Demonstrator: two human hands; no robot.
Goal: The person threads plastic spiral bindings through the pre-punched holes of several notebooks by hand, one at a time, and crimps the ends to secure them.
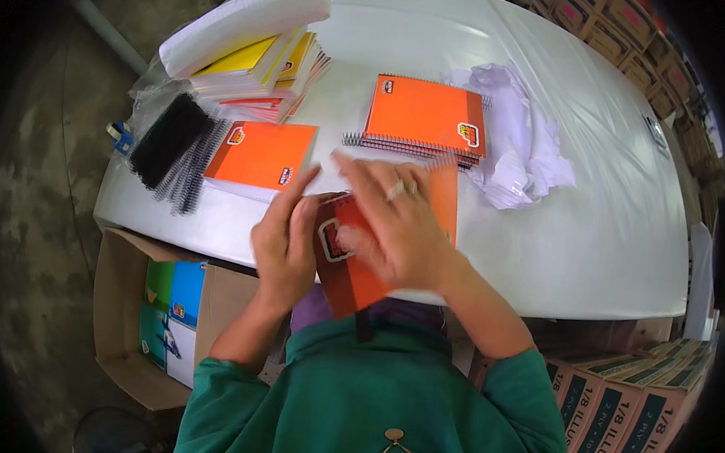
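Note:
An orange-red notebook (334, 285) is tilted up at the table's near edge, close to my body. My left hand (286, 244) grips it along its left side, thumb and forefinger pointing up. Over the notebook's cover passes my right hand (399, 220), fingers stretched out and thumb apart, somewhat smeared by motion; a ring shows on one finger. Part of another orange cover (445, 199) shows beyond the right hand. Whether my right fingers touch the notebook's top edge I cannot tell.
Spiral-bound orange notebooks (426, 113) are stacked beside crumpled white paper (525, 144). Left lie an orange notebook (261, 155), black spiral coils (174, 144) and yellow-covered books (244, 59) under a white bundle (246, 23). An open carton (120, 298) stands below left; boxes (612, 403) below right.

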